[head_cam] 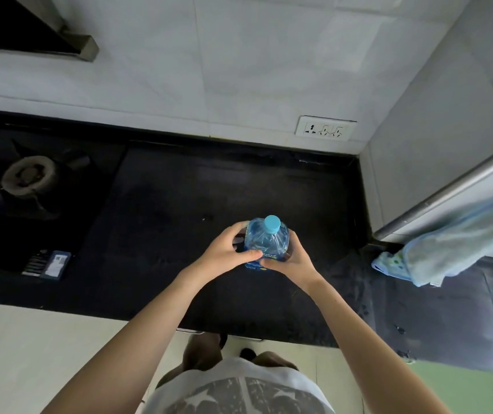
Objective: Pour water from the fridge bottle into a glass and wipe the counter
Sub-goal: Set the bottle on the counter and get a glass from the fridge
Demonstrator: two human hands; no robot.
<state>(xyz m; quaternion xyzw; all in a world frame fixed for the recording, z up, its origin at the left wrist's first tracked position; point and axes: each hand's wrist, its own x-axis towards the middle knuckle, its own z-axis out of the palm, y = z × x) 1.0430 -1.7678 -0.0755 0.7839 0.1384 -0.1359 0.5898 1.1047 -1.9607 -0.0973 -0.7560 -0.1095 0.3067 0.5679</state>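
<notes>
A clear blue plastic water bottle (266, 243) with a light blue cap stands upright on the black counter (179, 204), near its middle. My left hand (233, 249) wraps the bottle's left side, thumb across the front. My right hand (290, 258) grips its right side and lower front. The cap is on. No glass is in view. A light blue cloth (454, 246) hangs over a handle at the right.
A gas burner (28, 177) sits on the stove at the left, with a small dark box (51, 264) in front of it. A wall socket (326, 130) is on the tiled back wall. A grey appliance edge (448, 186) stands at the right.
</notes>
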